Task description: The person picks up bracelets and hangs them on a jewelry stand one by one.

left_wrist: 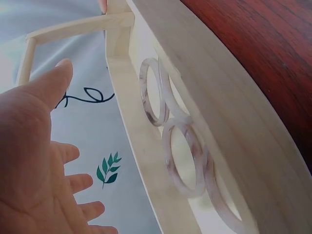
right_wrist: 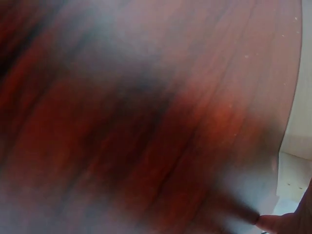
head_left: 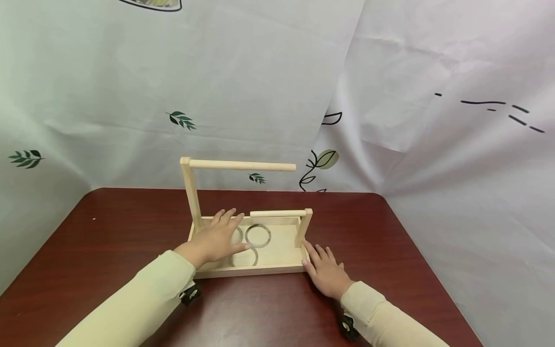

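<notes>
A pale wooden bangle stand has a shallow tray with a tall post and bar at its left end. A shorter post and bar rise at its right end. Several marbled bangles lie in the tray, partly behind my left hand in the head view. My left hand is over the tray's left part, fingers spread and holding nothing. At the tray's right end, my right hand has its fingertips against the outer edge. Only part of that hand shows in the right wrist view.
The stand rests on a reddish-brown wooden table with rounded far corners. A pale cloth backdrop with leaf prints hangs behind and at the sides. Dark wrist-worn devices sit at both cuffs.
</notes>
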The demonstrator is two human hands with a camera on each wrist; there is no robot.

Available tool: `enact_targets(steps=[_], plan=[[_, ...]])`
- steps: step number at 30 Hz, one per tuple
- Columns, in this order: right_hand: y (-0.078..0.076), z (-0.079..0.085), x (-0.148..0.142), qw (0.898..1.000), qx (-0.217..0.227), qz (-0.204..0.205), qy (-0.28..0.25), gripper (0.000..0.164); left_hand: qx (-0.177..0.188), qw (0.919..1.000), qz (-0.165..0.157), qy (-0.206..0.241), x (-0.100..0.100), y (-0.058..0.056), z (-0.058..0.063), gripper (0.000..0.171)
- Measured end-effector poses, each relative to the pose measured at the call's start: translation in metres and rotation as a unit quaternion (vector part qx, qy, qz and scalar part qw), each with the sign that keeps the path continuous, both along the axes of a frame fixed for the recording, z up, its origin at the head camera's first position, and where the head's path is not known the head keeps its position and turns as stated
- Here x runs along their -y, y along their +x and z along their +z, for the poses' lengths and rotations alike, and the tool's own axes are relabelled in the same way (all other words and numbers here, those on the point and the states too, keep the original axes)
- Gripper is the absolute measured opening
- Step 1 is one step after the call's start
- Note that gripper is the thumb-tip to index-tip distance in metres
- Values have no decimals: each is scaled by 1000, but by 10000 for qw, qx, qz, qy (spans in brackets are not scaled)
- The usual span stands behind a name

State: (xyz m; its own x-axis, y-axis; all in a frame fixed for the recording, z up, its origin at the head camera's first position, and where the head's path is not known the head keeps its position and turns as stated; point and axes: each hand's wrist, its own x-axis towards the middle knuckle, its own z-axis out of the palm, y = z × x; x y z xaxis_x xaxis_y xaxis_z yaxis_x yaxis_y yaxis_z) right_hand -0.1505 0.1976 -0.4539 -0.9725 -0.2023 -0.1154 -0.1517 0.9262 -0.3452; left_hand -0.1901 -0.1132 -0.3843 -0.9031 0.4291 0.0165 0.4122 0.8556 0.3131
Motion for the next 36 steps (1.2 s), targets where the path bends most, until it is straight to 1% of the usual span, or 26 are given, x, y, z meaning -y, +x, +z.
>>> enact_targets(steps=[2, 6, 11, 18, 22, 26, 31, 36], plan=[[0, 0, 1, 10000, -49, 13, -8, 56, 59, 10000, -36, 2, -2, -3, -1, 82], [1, 2, 2, 10000, -86, 17, -21, 56, 21, 9999, -160, 35, -8, -7, -3, 82], [3, 3, 2, 10000, -83, 18, -18, 56, 83, 9995, -301, 65, -18, -11, -7, 81], [2, 3, 2, 9999, -107, 35, -17, 56, 393, 9982, -425, 182, -28, -15, -11, 80], [1, 1, 2, 10000, -82, 41, 19, 57, 518, 9974, -495, 24, -32, -18, -14, 80], [1, 0, 2, 10000, -59, 46, 32, 57, 664, 9965, -493, -154, -35, -22, -16, 83], [1, 1, 2, 10000, -20, 52, 19, 57, 976, 9942, -431, -100, -38, -27, -18, 85], [1, 3, 2, 10000, -43, 64, 20, 57, 1024, 9936, -463, -114, -41, -32, -20, 87]])
